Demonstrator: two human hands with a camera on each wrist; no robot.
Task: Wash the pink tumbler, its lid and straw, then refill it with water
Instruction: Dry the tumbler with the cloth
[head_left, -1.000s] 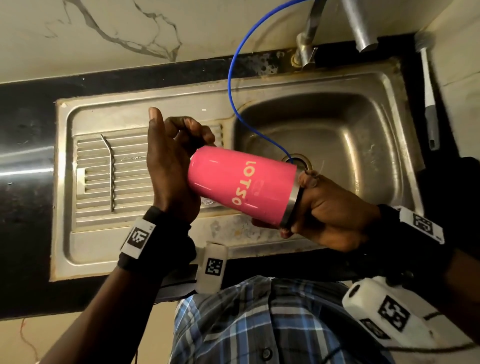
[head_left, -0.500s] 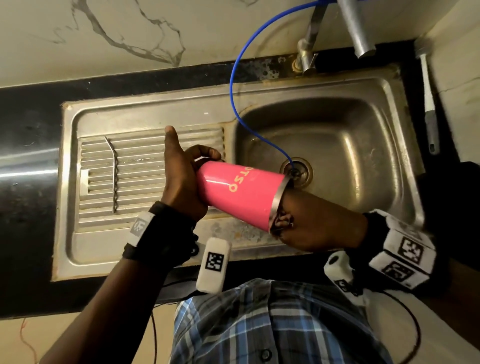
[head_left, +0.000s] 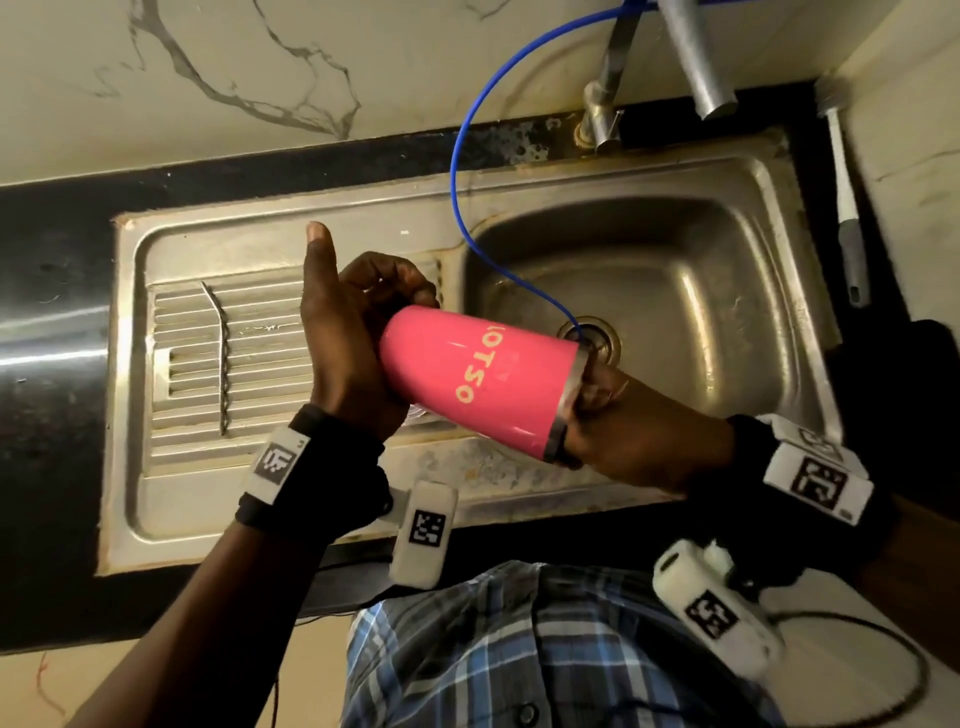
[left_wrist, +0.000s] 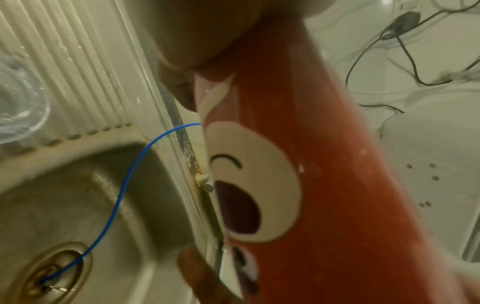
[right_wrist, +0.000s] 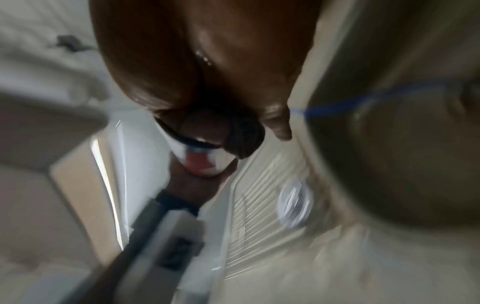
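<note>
lying on drainboard (head_left: 171, 467): straw (head_left: 224, 358) (lid (left_wrist: 18, 107) nr tumbler (head_left: 478, 382))

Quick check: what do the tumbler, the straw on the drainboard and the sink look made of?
Pink tumbler: probably steel under a glossy pink coating; a bare grey metal band rings its mouth and the body shows highlights.
Straw: looks like thin metal, grey with a dull sheen and a bent top.
Sink: stainless steel by its look, brushed and scuffed, with stains along the rim.

Pink tumbler (head_left: 470, 382) marked LOTSO, held tilted almost level over the sink edge, steel rim rightward. Clear lid (right_wrist: 294, 202) flat on the draining ridges. Bent metal straw (head_left: 222, 353) lying along the ridges, farther left.
</note>
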